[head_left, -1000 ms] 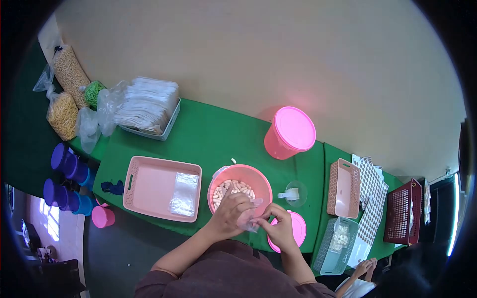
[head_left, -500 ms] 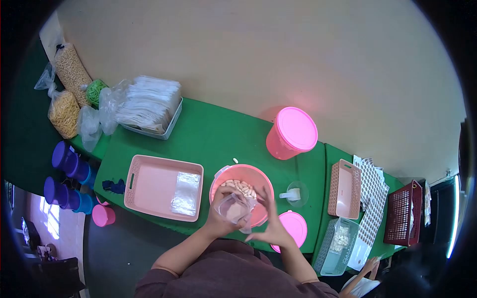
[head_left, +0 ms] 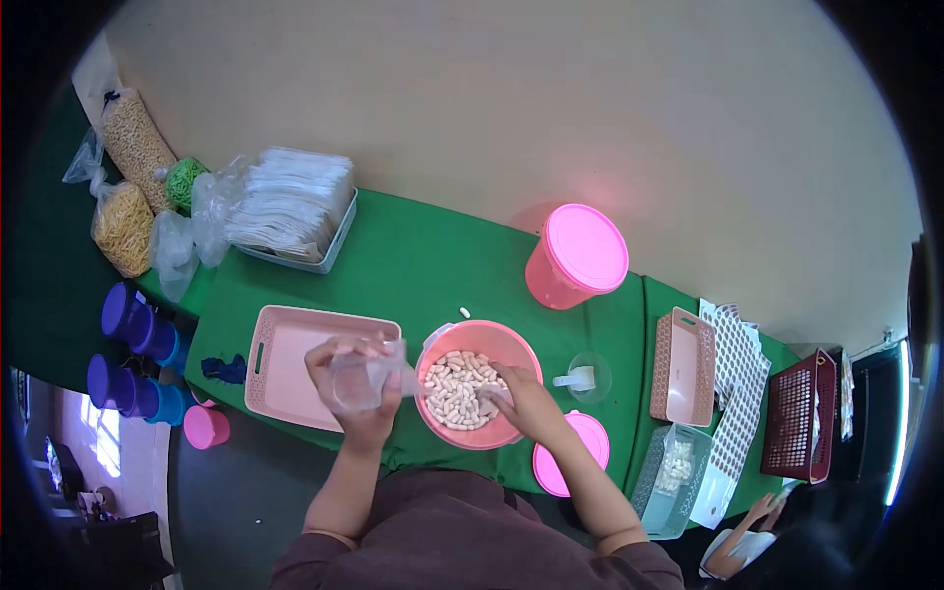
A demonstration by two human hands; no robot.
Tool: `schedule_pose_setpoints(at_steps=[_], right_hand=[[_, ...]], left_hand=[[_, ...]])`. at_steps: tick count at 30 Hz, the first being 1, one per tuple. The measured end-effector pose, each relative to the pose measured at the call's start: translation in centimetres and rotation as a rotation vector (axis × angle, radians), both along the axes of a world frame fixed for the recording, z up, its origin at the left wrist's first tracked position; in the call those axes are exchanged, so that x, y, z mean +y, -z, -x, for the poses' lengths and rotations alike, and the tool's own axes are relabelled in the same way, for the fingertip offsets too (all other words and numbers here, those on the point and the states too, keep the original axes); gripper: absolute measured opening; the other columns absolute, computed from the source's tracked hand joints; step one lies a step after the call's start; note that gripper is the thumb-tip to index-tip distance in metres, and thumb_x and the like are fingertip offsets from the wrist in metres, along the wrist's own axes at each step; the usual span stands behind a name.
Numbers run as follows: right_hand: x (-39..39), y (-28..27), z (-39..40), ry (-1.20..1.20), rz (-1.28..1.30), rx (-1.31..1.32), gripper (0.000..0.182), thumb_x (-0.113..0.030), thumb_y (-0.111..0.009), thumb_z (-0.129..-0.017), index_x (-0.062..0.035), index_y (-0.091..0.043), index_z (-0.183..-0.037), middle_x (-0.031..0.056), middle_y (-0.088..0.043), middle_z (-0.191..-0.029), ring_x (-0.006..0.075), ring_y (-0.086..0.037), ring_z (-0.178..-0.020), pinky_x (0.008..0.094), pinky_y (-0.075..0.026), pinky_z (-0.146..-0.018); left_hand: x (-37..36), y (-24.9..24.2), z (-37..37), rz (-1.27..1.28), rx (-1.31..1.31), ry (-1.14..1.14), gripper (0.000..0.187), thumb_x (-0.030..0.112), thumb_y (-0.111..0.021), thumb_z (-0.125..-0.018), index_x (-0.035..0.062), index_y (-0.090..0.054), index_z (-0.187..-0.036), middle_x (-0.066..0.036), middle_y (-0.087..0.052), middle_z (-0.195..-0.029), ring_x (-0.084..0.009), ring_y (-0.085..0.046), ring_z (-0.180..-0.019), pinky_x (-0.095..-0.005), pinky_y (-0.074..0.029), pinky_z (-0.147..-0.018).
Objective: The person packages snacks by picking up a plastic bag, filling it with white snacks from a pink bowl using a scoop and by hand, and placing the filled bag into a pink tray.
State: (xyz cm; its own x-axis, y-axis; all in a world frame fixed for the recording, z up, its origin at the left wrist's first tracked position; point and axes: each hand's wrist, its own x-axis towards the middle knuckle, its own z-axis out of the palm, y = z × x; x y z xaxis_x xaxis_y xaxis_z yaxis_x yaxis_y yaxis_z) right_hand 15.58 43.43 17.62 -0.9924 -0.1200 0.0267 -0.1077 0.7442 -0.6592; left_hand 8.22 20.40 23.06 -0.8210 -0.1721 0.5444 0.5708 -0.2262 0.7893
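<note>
Plastic (head_left: 356, 383), clear but too blurred to be told as bag or cup, is being gripped over the pink tray (head_left: 295, 329) by the left hand (head_left: 369, 421), fingers curled. Many pale pieces (head_left: 454, 388) are being held, loose, in the open bucket (head_left: 497, 341). They are being reached into by the half-open right hand (head_left: 536, 406); its grip is being hidden. Beyond, a lidded tub (head_left: 560, 280) is being kept shut.

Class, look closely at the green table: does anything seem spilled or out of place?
Yes: one white piece lies alone on the green cloth, just beyond the pink tub's rim. It looks odd because the similar pieces are inside the tub.
</note>
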Motion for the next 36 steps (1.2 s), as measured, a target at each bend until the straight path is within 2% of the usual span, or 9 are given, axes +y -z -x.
schedule_pose_setpoints(at_steps=[3, 5, 9, 12, 18, 21, 24, 31, 36], right_hand=[[0.8, 3.6, 1.8, 0.055, -0.308, -0.206, 0.042, -0.020, -0.060, -0.084, 0.0002, -0.055, -0.121, 0.0191, -0.064, -0.102, 0.0351, -0.060, -0.102, 0.0446, -0.049, -0.083], [0.6, 5.0, 3.0, -0.166, -0.687, -0.531, 0.025, -0.018, -0.060, -0.081, -0.0011, -0.067, -0.098, 0.0141, -0.067, -0.090, 0.0300, -0.064, -0.092, 0.0433, -0.051, -0.078], [-0.3, 4.9, 3.7, -0.269, -0.855, -0.526, 0.014, -0.015, -0.063, -0.077, -0.0032, -0.066, -0.084, 0.0133, -0.067, -0.092, 0.0262, -0.065, -0.091, 0.0404, -0.052, -0.073], [0.2, 4.4, 4.5, -0.224, -1.021, -0.178, 0.011, -0.013, -0.059, -0.078, -0.0095, -0.069, -0.081, 0.0083, -0.067, -0.086, 0.0209, -0.065, -0.085, 0.0331, -0.049, -0.068], [-0.5, 10.4, 6.6, -0.196, -0.924, 0.049, 0.019, -0.010, -0.060, -0.076, -0.0055, -0.063, -0.093, 0.0124, -0.065, -0.095, 0.0277, -0.062, -0.093, 0.0404, -0.048, -0.077], [-2.0, 9.8, 7.1, -0.395, -0.529, -0.501, 0.020, -0.011, -0.052, -0.083, -0.0099, -0.062, -0.100, 0.0129, -0.066, -0.097, 0.0313, -0.060, -0.100, 0.0480, -0.041, -0.087], [-1.4, 12.4, 6.6, -0.419, -0.368, -0.549, 0.021, -0.013, -0.051, -0.085, -0.0108, -0.061, -0.103, 0.0112, -0.066, -0.096, 0.0306, -0.061, -0.098, 0.0538, -0.039, -0.086], [0.7, 4.7, 5.4, -0.302, -0.162, -0.425, 0.025, -0.029, -0.056, -0.091, -0.0063, -0.062, -0.098, 0.0150, -0.065, -0.080, 0.0322, -0.063, -0.077, 0.0399, -0.048, -0.074], [1.7, -1.2, 2.3, -0.164, 0.043, -0.266, 0.025, -0.024, -0.058, -0.089, -0.0007, -0.062, -0.098, 0.0185, -0.065, -0.079, 0.0327, -0.063, -0.069, 0.0389, -0.049, -0.066]], left_hand=[[1.2, 2.4, 2.0, 0.209, -0.065, -0.074, 0.053, 0.002, -0.074, -0.069, 0.0065, -0.042, -0.111, -0.007, -0.053, -0.095, -0.0204, -0.058, -0.091, -0.0410, -0.048, -0.087], [1.7, 4.4, 2.5, 0.333, -0.122, -0.077, 0.053, 0.001, -0.074, -0.067, 0.0064, -0.044, -0.111, -0.008, -0.054, -0.096, -0.0215, -0.059, -0.092, -0.0403, -0.047, -0.088], [2.7, 6.8, 1.9, 0.541, -0.284, -0.056, 0.053, 0.000, -0.076, -0.063, 0.0062, -0.050, -0.109, -0.011, -0.058, -0.097, -0.0252, -0.059, -0.094, -0.0375, -0.046, -0.087], [3.1, 8.8, 1.5, 0.646, -0.271, -0.043, 0.055, 0.002, -0.078, -0.062, 0.0056, -0.050, -0.110, -0.013, -0.056, -0.099, -0.0300, -0.058, -0.095, -0.0387, -0.046, -0.084], [4.2, 10.8, 1.1, 0.527, -0.319, -0.071, 0.054, 0.003, -0.076, -0.063, 0.0054, -0.049, -0.110, -0.014, -0.054, -0.101, -0.0339, -0.055, -0.095, -0.0414, -0.044, -0.084], [4.2, 11.0, 1.2, 0.582, -0.296, -0.097, 0.053, 0.002, -0.075, -0.064, 0.0049, -0.049, -0.110, -0.014, -0.053, -0.100, -0.0343, -0.053, -0.097, -0.0424, -0.042, -0.086], [4.1, 10.9, 1.1, 0.576, -0.301, -0.098, 0.051, 0.002, -0.074, -0.065, 0.0045, -0.049, -0.109, -0.015, -0.053, -0.100, -0.0345, -0.052, -0.097, -0.0428, -0.042, -0.086], [4.0, 10.8, 1.2, 0.621, -0.154, -0.130, 0.049, 0.001, -0.074, -0.066, 0.0039, -0.049, -0.109, -0.014, -0.055, -0.101, -0.0316, -0.056, -0.096, -0.0435, -0.043, -0.091], [3.0, 7.2, 1.2, 0.395, 0.003, -0.199, 0.053, -0.007, -0.069, -0.067, 0.0062, -0.043, -0.110, -0.008, -0.052, -0.099, -0.0239, -0.055, -0.098, -0.0478, -0.038, -0.101]])
